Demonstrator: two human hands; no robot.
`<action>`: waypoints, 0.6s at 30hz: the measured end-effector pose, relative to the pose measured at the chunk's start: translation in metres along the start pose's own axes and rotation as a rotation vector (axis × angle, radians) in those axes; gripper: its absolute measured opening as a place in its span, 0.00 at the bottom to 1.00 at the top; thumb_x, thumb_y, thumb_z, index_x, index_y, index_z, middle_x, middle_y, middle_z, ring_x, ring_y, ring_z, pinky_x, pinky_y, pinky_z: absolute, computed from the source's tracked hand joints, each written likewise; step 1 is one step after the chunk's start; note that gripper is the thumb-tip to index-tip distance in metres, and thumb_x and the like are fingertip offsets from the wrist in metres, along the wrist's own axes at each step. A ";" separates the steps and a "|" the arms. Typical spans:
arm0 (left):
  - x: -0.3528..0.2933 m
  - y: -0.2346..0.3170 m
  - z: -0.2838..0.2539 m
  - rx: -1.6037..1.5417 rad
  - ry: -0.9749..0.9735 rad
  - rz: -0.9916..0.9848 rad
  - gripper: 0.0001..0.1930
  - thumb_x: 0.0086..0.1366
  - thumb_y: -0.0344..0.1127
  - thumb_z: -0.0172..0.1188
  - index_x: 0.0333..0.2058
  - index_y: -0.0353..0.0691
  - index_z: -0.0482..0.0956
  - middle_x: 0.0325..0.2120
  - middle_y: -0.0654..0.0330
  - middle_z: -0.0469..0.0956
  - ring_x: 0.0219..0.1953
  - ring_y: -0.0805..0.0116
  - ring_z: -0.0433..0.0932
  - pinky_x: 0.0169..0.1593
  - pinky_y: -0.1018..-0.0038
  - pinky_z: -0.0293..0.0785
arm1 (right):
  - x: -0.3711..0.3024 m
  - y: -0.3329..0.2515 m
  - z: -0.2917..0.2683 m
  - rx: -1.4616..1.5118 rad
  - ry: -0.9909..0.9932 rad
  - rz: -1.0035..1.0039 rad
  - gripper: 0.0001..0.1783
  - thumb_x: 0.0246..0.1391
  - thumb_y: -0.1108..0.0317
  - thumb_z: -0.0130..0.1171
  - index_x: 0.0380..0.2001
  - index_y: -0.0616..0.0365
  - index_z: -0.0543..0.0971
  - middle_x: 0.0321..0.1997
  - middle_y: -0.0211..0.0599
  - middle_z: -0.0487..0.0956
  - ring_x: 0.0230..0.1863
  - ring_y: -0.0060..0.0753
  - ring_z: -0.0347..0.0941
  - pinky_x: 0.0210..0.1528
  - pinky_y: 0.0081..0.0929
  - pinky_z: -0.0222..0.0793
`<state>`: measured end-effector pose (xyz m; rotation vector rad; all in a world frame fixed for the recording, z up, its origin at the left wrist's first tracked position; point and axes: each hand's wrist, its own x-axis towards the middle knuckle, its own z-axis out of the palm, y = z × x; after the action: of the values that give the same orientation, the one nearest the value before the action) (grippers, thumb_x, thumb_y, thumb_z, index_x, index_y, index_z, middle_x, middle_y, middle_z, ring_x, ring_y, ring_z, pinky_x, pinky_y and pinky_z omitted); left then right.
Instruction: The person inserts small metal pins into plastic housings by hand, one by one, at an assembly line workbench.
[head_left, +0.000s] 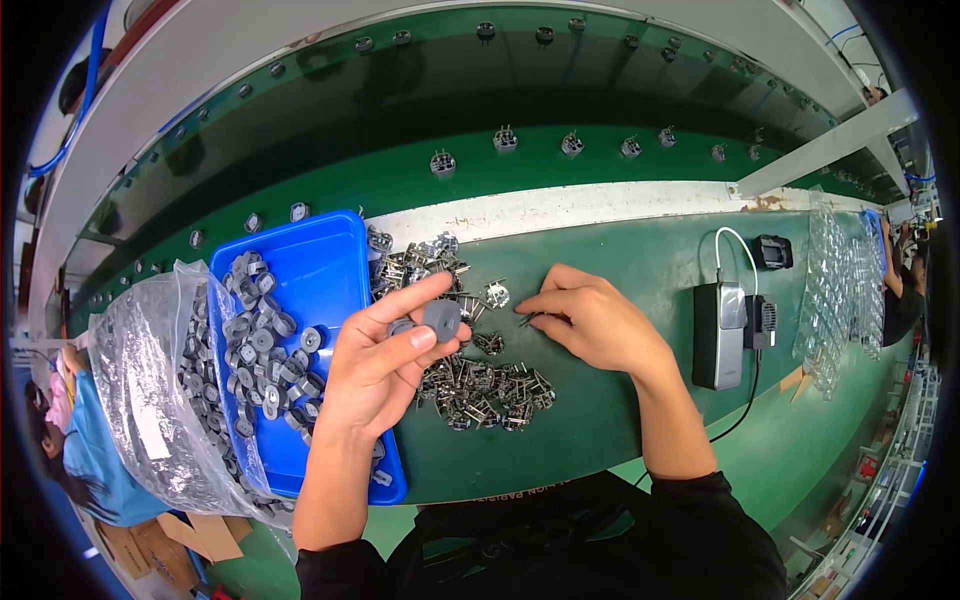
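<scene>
My left hand (372, 365) is held palm up, its thumb and fingers closed on a round grey plastic part (442, 320). A second grey piece (401, 326) shows behind it among the fingers. Above the green worktop, my right hand (597, 318) pinches a small dark metal part (526, 320), mostly covered by the fingertips. Close to both hands lies a pile of small metal parts with prongs (488, 392). Another heap of metal parts (413, 265) lies beyond my left hand, and a loose shiny metal part (497, 293) sits between the hands.
At left, a blue tray (345, 255) and a clear plastic bag (150, 390) hold many grey round parts. A conveyor belt (380, 185) carrying metal parts runs behind a white rail. Rightward stand a grey-black device (718, 335) with a cable and clear bubble wrap (825, 290).
</scene>
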<state>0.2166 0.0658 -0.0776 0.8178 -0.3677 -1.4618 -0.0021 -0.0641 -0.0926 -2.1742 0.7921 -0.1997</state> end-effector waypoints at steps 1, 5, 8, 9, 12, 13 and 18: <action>0.000 -0.001 -0.001 0.006 0.002 -0.023 0.19 0.62 0.20 0.59 0.53 0.27 0.74 0.39 0.51 0.80 0.44 0.56 0.82 0.50 0.67 0.82 | -0.001 0.004 0.001 0.026 0.052 -0.065 0.12 0.48 0.74 0.64 0.38 0.60 0.83 0.32 0.40 0.76 0.33 0.44 0.76 0.35 0.37 0.71; -0.001 -0.005 0.004 0.157 0.017 0.002 0.22 0.57 0.16 0.61 0.53 0.29 0.75 0.38 0.54 0.80 0.43 0.60 0.82 0.48 0.71 0.82 | 0.000 0.001 -0.001 0.207 0.195 -0.082 0.10 0.49 0.77 0.64 0.38 0.60 0.83 0.33 0.36 0.76 0.31 0.33 0.75 0.32 0.30 0.70; -0.001 -0.005 0.015 0.460 0.056 0.063 0.22 0.55 0.13 0.62 0.50 0.30 0.76 0.38 0.55 0.80 0.41 0.68 0.82 0.44 0.75 0.82 | -0.001 -0.006 0.003 0.613 0.242 -0.056 0.09 0.50 0.78 0.66 0.37 0.60 0.84 0.35 0.33 0.77 0.30 0.23 0.74 0.31 0.23 0.69; -0.001 -0.010 0.017 0.458 0.058 0.052 0.22 0.55 0.13 0.62 0.50 0.30 0.76 0.38 0.55 0.80 0.41 0.68 0.82 0.44 0.75 0.82 | -0.001 -0.008 0.006 0.617 0.241 -0.046 0.09 0.50 0.78 0.66 0.37 0.60 0.84 0.35 0.33 0.77 0.30 0.23 0.74 0.31 0.23 0.69; -0.003 -0.019 0.017 0.810 0.129 0.185 0.22 0.52 0.17 0.68 0.47 0.34 0.78 0.35 0.59 0.79 0.35 0.78 0.79 0.37 0.81 0.79 | -0.003 -0.012 0.014 0.646 0.306 -0.229 0.09 0.49 0.78 0.68 0.36 0.60 0.85 0.36 0.32 0.78 0.30 0.19 0.73 0.31 0.20 0.69; -0.002 -0.020 0.016 0.810 0.135 0.180 0.22 0.52 0.17 0.68 0.47 0.34 0.78 0.35 0.59 0.79 0.35 0.78 0.79 0.37 0.81 0.79 | -0.003 -0.011 0.018 0.681 0.287 -0.247 0.09 0.48 0.78 0.68 0.35 0.60 0.85 0.36 0.32 0.78 0.30 0.20 0.74 0.31 0.19 0.70; -0.002 -0.030 0.014 0.914 0.168 0.186 0.20 0.50 0.21 0.73 0.43 0.36 0.79 0.26 0.65 0.77 0.25 0.83 0.76 0.29 0.83 0.75 | -0.003 -0.026 0.029 0.600 0.344 -0.217 0.09 0.49 0.78 0.68 0.36 0.60 0.85 0.35 0.32 0.78 0.30 0.20 0.75 0.30 0.19 0.70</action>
<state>0.1847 0.0670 -0.0877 1.5674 -0.9876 -1.0044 0.0192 -0.0312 -0.0928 -1.6617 0.5768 -0.8289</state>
